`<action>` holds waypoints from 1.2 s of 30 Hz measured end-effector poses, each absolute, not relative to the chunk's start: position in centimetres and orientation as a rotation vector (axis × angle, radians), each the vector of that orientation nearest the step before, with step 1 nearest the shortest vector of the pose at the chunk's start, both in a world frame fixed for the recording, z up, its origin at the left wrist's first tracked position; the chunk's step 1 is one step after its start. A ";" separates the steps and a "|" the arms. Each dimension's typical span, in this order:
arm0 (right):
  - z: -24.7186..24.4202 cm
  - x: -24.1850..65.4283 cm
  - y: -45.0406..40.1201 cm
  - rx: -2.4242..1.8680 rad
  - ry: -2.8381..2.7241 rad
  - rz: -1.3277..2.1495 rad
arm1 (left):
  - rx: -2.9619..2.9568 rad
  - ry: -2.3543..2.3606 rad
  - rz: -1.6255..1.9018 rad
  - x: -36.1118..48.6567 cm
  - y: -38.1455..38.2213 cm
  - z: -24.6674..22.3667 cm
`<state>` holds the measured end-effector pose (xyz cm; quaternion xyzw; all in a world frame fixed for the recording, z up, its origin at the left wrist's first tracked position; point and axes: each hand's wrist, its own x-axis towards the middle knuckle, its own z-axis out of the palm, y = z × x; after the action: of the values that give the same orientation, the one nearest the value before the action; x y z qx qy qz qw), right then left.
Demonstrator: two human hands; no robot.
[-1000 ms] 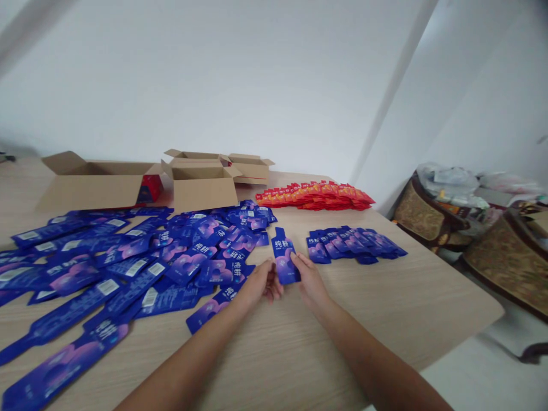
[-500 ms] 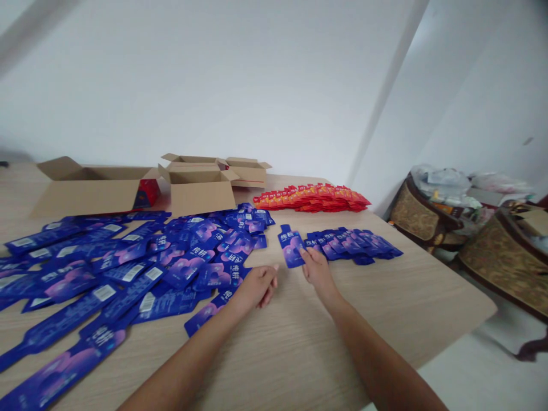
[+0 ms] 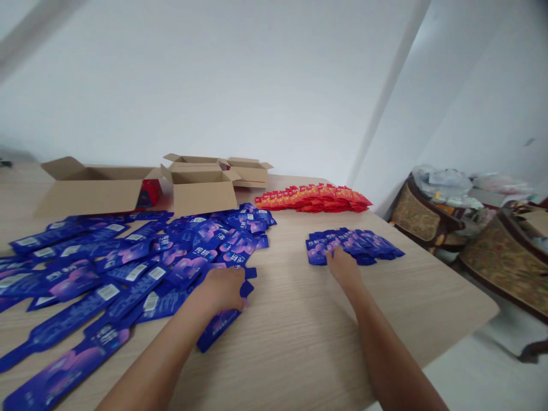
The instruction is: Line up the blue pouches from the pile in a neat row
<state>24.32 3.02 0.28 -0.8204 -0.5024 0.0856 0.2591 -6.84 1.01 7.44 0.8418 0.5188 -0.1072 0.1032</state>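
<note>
My right hand (image 3: 343, 268) pinches the lower edge of a blue-purple sachet (image 3: 315, 253), which lies at the left end of an overlapping row of like sachets (image 3: 363, 242). At the right edge of the loose heap of blue sachets (image 3: 188, 265), my left hand (image 3: 226, 289) is closed over another blue sachet (image 3: 216, 332). That one sticks out below and to the right of the fingers, slanting on the table. The left fingertips are partly hidden behind the hand.
Open cardboard boxes (image 3: 205, 191) stand at the back left. A row of red-orange sachets (image 3: 317, 198) lies farther back on the wooden table (image 3: 291, 337). Patterned chairs (image 3: 413, 211) holding plastic bags (image 3: 445, 182) are at the right.
My right hand has carried its sachet rightward onto the left end of the row. My left hand has moved left and down onto a sachet by the heap, which has shifted slightly.
</note>
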 end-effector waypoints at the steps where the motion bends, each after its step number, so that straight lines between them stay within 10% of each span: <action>1: 0.7 24.0 2.7 -2.278 -1.428 0.054 | 2.494 1.526 -0.326 -6.7 0.9 7.3; 6: 0.5 21.2 2.2 -2.065 -1.893 -0.440 | 2.535 1.511 -0.409 -5.8 0.4 6.7; 26: -1.4 21.2 2.5 -2.028 -1.998 -0.382 | 2.578 1.615 -0.160 -6.7 2.0 7.4; 36: 0.3 11.7 -0.1 -1.022 -1.666 1.361 | 1.995 1.335 1.036 -4.7 3.8 5.4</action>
<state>11.72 -0.07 0.26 -0.3985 -0.6496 0.5308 0.3708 -4.70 3.75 5.40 0.7368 0.4930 0.3824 0.2604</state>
